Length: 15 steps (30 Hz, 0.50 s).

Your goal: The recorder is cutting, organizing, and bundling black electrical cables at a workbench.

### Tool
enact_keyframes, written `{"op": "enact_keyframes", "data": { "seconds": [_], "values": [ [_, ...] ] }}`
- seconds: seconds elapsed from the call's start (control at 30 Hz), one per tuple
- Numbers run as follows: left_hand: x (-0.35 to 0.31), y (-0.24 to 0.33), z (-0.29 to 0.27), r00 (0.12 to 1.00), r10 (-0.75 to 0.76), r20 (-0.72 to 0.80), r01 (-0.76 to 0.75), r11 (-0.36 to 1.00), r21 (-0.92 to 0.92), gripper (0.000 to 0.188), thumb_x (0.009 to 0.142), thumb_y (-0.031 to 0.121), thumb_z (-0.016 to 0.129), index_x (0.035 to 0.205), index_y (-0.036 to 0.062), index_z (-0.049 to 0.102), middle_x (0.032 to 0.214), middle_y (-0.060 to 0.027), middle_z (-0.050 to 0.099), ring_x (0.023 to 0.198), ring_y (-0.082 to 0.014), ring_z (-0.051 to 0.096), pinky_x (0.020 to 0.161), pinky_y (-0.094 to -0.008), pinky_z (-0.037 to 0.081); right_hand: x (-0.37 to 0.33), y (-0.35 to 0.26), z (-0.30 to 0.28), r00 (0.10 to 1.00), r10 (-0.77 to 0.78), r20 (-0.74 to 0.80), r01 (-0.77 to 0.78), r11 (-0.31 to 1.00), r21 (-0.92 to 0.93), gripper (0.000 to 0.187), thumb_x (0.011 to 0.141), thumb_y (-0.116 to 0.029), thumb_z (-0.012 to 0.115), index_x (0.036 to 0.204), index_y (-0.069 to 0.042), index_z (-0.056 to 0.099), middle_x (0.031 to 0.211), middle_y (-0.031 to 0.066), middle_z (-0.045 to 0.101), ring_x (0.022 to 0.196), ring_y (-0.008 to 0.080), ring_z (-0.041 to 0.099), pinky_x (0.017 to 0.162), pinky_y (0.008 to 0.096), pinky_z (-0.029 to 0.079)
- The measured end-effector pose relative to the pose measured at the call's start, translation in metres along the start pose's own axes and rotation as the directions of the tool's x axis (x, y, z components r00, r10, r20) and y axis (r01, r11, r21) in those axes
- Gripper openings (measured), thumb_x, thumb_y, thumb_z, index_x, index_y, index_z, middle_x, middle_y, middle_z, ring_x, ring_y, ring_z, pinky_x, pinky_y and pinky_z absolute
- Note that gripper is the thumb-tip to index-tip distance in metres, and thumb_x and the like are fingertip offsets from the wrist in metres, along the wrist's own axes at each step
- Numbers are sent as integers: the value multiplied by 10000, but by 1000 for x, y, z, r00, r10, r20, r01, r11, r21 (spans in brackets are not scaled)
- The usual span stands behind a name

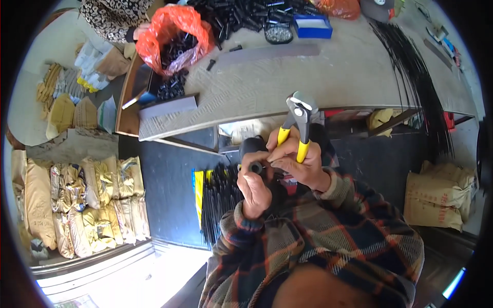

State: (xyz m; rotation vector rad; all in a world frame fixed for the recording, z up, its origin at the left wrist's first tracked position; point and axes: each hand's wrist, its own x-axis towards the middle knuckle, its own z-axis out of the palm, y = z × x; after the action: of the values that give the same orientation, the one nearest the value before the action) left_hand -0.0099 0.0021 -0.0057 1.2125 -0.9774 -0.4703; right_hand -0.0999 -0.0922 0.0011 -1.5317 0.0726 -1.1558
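My left hand (253,191) is closed around a small black tube-like part (256,167), its round open end facing up. In my right hand (307,165) are end-cutting pliers (299,114) with yellow handles, their metal head pointing away from me. The right fingertips meet the left ones beside the black part, and whatever lies between them is too small to make out. Both hands are above my lap, just short of the front edge of the grey table (241,92).
On the table are an orange-red bag (201,41) of black parts, a blue box (312,26), a dish of small shiny pieces (278,34) and long black strands (416,77). A co-worker's patterned sleeve (114,19) shows at the far left. Packed bags (38,200) fill the left shelf.
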Motion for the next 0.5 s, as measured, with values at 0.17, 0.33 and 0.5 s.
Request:
{"op": "enact_keyframes", "data": {
  "seconds": [0.17,0.33,0.5],
  "values": [
    [-4,0,-5,999,-36,-4,36,999,1,646,900,558,217,958,-8,524,628,-27,460,531,-87,413,498,-223,314,-7,8,5,999,18,30,-18,1000,8,77,749,-7,644,819,-4,611,929,115,529,810,158,506,716,266,424],
    [-16,2,-9,992,-116,-46,117,993,15,624,883,589,251,930,26,517,680,-5,468,586,-64,403,535,-198,313,-9,2,6,995,-58,85,74,976,-206,107,713,-33,670,810,-38,624,860,102,574,740,210,556,658,289,442],
    [-22,-7,-12,994,-102,-33,103,994,35,543,919,507,229,945,39,505,657,1,453,569,-58,382,502,-207,284,-5,-3,9,982,-58,179,104,961,-257,135,695,-20,680,817,-37,624,849,108,577,756,235,559,662,304,447]
  ]
}}
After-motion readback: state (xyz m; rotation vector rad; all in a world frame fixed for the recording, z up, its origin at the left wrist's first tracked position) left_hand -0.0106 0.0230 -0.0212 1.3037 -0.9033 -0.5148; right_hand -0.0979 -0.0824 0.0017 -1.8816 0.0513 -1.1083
